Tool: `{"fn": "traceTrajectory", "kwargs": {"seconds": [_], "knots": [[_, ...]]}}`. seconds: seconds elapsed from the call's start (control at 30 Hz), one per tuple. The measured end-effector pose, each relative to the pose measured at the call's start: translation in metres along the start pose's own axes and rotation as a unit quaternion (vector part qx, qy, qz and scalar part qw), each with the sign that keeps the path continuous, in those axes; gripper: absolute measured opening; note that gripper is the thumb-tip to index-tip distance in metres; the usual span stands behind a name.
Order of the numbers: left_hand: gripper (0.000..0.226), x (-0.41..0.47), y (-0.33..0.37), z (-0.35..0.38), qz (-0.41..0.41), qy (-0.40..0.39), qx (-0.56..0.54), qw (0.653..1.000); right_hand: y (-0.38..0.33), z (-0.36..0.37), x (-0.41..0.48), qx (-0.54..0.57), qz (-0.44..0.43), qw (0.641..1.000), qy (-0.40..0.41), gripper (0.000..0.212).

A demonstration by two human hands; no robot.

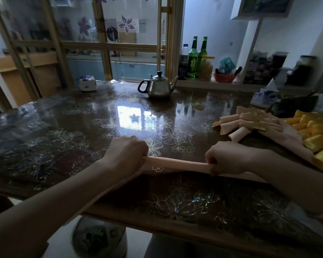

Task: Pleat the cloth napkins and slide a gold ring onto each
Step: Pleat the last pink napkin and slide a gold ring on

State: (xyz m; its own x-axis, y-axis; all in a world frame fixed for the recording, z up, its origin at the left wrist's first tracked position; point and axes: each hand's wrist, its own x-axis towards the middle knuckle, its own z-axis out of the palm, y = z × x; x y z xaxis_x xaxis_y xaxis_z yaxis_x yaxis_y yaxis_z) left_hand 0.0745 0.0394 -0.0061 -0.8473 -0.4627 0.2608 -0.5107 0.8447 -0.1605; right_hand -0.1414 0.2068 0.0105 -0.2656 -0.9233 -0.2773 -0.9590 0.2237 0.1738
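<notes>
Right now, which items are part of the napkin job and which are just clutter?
Job: left hand, right hand, both gripping the folded pink napkin; finished napkins; gold ring.
Lying about: teapot, green bottles, red bowl, white box.

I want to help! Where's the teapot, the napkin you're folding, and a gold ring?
teapot (158, 88): head view, its shiny belly.
napkin (177, 163): head view, middle of the folded strip.
gold ring (259, 126): head view, its front face.

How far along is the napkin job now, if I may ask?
Done: pleated napkins lie at right, at least one wearing a gold ring. In hand: left hand and right hand grip a folded pink napkin. Left: its ring.
</notes>
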Motion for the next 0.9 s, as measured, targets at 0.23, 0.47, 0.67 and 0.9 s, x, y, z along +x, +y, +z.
{"fn": "traceTrajectory", "kwargs": {"seconds": [0.23,0.47,0.67,0.9], "knots": [[0.017,0.024,-0.002,-0.001,-0.059,-0.027,-0.052,0.997,0.001,-0.014,0.008,-0.038,0.011,0.997,-0.063,0.026],[0.008,0.059,-0.032,-0.019,-0.187,-0.150,-0.378,0.895,0.033,-0.045,0.023,0.355,0.133,0.925,-0.016,0.014],[0.019,0.083,-0.027,-0.027,-0.265,-0.152,-0.610,0.731,0.042,-0.057,0.047,0.681,0.188,0.695,0.131,0.025],[0.016,0.109,-0.020,-0.023,-0.270,-0.194,-0.734,0.592,0.038,-0.029,0.096,0.664,0.264,0.668,0.208,0.027]]}}
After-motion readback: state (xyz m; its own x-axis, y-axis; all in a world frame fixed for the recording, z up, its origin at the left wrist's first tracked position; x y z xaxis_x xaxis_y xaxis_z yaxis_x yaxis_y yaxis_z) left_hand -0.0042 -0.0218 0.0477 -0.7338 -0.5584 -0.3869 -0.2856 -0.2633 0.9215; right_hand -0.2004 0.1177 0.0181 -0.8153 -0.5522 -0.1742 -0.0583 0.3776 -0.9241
